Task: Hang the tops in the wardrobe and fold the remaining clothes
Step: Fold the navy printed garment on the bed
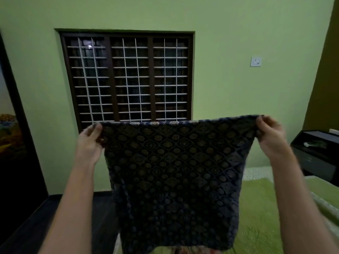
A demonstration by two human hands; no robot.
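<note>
Head view: I've got a dark patterned garment (174, 173) held up in the air in front of me, stretched flat between both hands at its top edge. My left hand (90, 143) pinches the top left corner, thumb on the side facing me, fingers curled behind the cloth. My right hand (271, 136) pinches the top right corner the same way, fingers clamped on the hem; that hand is a bit blurred so finger detail is rough. The cloth hangs straight down, bottom edge running off the lower frame, above the near edge of the green bed (266, 217). There's a decorated band along the top edge. Can't tell if it's a top or something else, no sleeves or neckline showing.

Behind it: barred window (126, 77), green wall, wall switch (255, 61), dark cabinet (315, 153) at right. No wardrobe or hanger in sight.

Step, my guess: spreading the piece to inspect or square it before folding. Next move likely calls for keeping both corners taut and level, then lowering it flat on the bed or bringing the corners together for a first fold.
</note>
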